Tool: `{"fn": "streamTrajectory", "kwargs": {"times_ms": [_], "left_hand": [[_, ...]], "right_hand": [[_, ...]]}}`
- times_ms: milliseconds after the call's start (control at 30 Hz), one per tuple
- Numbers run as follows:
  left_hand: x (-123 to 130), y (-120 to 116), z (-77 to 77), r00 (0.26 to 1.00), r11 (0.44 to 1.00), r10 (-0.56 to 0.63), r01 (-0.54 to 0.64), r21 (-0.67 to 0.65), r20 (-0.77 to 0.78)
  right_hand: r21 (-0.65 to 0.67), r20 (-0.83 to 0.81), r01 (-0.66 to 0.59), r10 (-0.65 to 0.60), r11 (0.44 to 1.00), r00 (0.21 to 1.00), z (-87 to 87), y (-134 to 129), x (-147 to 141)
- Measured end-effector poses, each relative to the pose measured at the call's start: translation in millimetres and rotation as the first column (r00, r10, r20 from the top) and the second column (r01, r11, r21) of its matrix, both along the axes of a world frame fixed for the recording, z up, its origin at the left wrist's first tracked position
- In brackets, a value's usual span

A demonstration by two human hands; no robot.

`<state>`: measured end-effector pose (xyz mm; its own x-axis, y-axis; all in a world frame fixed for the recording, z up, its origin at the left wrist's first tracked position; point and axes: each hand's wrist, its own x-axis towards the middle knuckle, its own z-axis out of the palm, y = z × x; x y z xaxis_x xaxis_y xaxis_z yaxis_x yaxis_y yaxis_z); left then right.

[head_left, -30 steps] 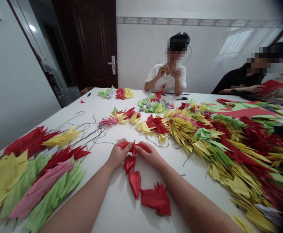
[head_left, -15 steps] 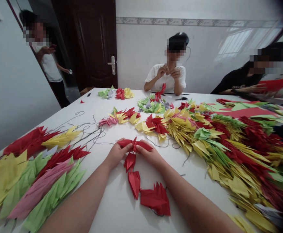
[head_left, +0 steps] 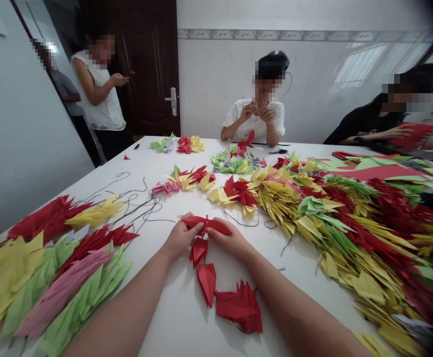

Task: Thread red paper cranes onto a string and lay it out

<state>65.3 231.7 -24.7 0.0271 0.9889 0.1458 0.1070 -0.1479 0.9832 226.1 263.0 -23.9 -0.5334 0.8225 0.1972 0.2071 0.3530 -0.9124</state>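
Over the middle of the table, a red folded paper crane is spread between my two hands. My left hand pinches its left wing with thumb and fingers. My right hand grips the right wing, thumb close to the crane's centre. Below it hangs a string of red paper cranes, running down toward me between my forearms. The lowest ones lie bunched on the white table, with a bit of dark cord showing beneath them. Most of my fingers are hidden behind the paper.
Rows of strung folded paper in several colours lie at left, with black cords trailing from them. A large heap of paper cranes covers the right side. One person sits opposite, another at right; someone stands by the door.
The crane's wings look flatter and more spread between my hands, which have barely moved. The standing person has come farther in past the doorway, and another person shows behind.
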Motion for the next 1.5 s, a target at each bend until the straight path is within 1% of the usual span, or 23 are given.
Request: {"fn": "streamTrajectory", "kwargs": {"times_ms": [67,167,200,333,500,667,733,833,900,967,1033,1100,1133,1167,1233,1300,1333,1367,1400,1467,1500], "left_hand": [[1.3,-0.1,-0.2,0.999,0.999,0.016,-0.015,-0.030,0.050],[2.9,1.4,-2.2,0.984,0.997,0.042,-0.029,-0.076,0.172],[3.0,2.2,-3.0,0.981,0.996,0.052,-0.038,-0.078,0.189],[1.5,3.8,-4.7,0.985,0.995,0.104,-0.102,-0.023,0.138],[-0.2,1.5,-3.3,0.983,0.987,0.159,-0.158,-0.027,0.094],[0.6,0.5,-3.1,0.984,0.989,0.144,-0.141,-0.036,0.101],[1.0,1.3,-3.5,0.983,0.991,0.132,-0.127,-0.043,0.131],[1.2,3.6,-4.5,0.964,0.993,0.113,-0.101,-0.064,0.240],[0.8,5.3,-5.8,0.951,0.993,0.112,-0.094,-0.077,0.288],[0.2,6.3,-7.2,0.961,0.990,0.135,-0.121,-0.075,0.239],[-0.5,6.4,-7.8,0.978,0.984,0.173,-0.168,-0.054,0.119],[-0.8,5.7,-7.1,0.978,0.977,0.209,-0.208,-0.039,0.019],[-0.8,5.3,-6.3,0.973,0.972,0.230,-0.230,-0.040,-0.004],[-0.7,5.1,-5.5,0.966,0.965,0.258,-0.258,-0.048,-0.010],[-0.5,5.2,-4.1,0.944,0.941,0.331,-0.330,-0.074,0.005],[-0.3,6.1,-3.9,0.919,0.915,0.395,-0.391,-0.098,0.020],[-0.3,6.8,-4.2,0.910,0.906,0.414,-0.411,-0.101,0.009],[-0.2,7.4,-4.8,0.904,0.899,0.427,-0.428,-0.092,-0.021],[-0.3,7.7,-5.6,0.894,0.892,0.444,-0.448,-0.066,-0.064],[-1.2,7.1,-6.7,0.846,0.857,0.515,-0.514,0.045,-0.139],[-2.2,5.9,-6.7,0.809,0.823,0.568,-0.555,0.123,-0.150]], "right_hand": [[-0.049,-0.033,0.038,-0.039,0.998,0.999,-0.9,0.3,-0.7],[-0.181,-0.131,0.094,-0.118,0.979,0.984,-1.9,0.7,-2.0],[-0.222,-0.164,0.100,-0.139,0.970,0.977,-1.9,0.7,-2.5],[-0.317,-0.243,0.106,-0.189,0.942,0.951,-0.3,0.3,-4.0],[-0.376,-0.262,0.113,-0.222,0.920,0.939,2.0,-0.5,-3.6],[-0.414,-0.295,0.081,-0.217,0.907,0.931,-0.2,2.0,-3.0],[-0.414,-0.313,0.064,-0.208,0.908,0.927,-1.2,3.5,-2.9],[-0.430,-0.344,0.048,-0.213,0.902,0.914,-3.1,6.1,-3.1],[-0.438,-0.342,0.070,-0.238,0.896,0.909,-5.7,8.2,-3.5],[-0.413,-0.311,0.131,-0.275,0.901,0.910,-9.1,10.5,-4.0],[-0.362,-0.277,0.196,-0.306,0.911,0.911,-12.3,12.7,-4.3],[-0.316,-0.266,0.227,-0.316,0.921,0.911,-13.7,14.1,-3.6],[-0.299,-0.269,0.240,-0.323,0.924,0.907,-13.5,14.3,-2.8],[-0.277,-0.276,0.260,-0.336,0.925,0.900,-12.6,14.0,-1.6],[-0.193,-0.286,0.347,-0.391,0.918,0.875,-9.6,11.2,1.6],[-0.035,-0.259,0.437,-0.431,0.899,0.865,-5.8,5.6,4.6],[0.059,-0.221,0.438,-0.417,0.897,0.882,-4.1,2.1,5.8],[0.148,-0.161,0.401,-0.378,0.904,0.912,-2.7,-1.5,6.5],[0.216,-0.082,0.330,-0.320,0.919,0.944,-1.5,-5.0,6.9],[0.277,0.070,0.177,-0.203,0.944,0.977,-0.1,-10.1,6.9],[0.279,0.115,0.133,-0.171,0.951,0.979,0.1,-11.3,6.9]]}}
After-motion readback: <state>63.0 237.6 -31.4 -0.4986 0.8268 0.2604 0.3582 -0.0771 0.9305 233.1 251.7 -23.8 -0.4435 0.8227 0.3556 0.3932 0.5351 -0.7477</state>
